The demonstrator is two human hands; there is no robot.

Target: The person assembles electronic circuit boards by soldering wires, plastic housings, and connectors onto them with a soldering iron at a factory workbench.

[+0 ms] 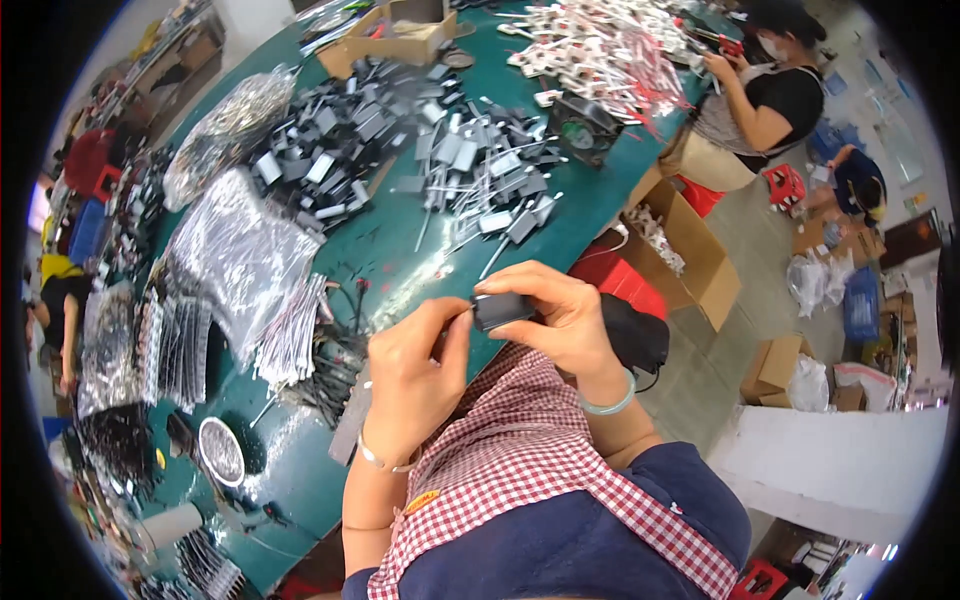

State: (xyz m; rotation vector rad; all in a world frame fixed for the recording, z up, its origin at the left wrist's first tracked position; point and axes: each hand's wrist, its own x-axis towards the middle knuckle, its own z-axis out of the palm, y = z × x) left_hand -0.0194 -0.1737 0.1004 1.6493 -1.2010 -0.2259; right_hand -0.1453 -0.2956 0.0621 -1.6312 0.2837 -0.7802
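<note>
A small black rectangular casing (503, 311) is gripped by my right hand (568, 325), with the thumb below and the fingers over its top. My left hand (412, 362) is closed in a pinch at the casing's left end; what lies between its fingertips is too small to tell. Both hands are above my checked apron (510, 440), near the table's edge. Beyond them on the green table (375, 255) lies a pile of grey casings (480, 160) with white leads. A larger heap of dark and grey casings (330, 130) is to its left.
Clear plastic bags (240, 260) and bundled white wires (290, 340) lie on the left. A round white container (222, 450) of small parts stands nearer. White parts with red wires (600, 55) are heaped at the far right. A co-worker (775, 90) sits beyond an open carton (690, 255).
</note>
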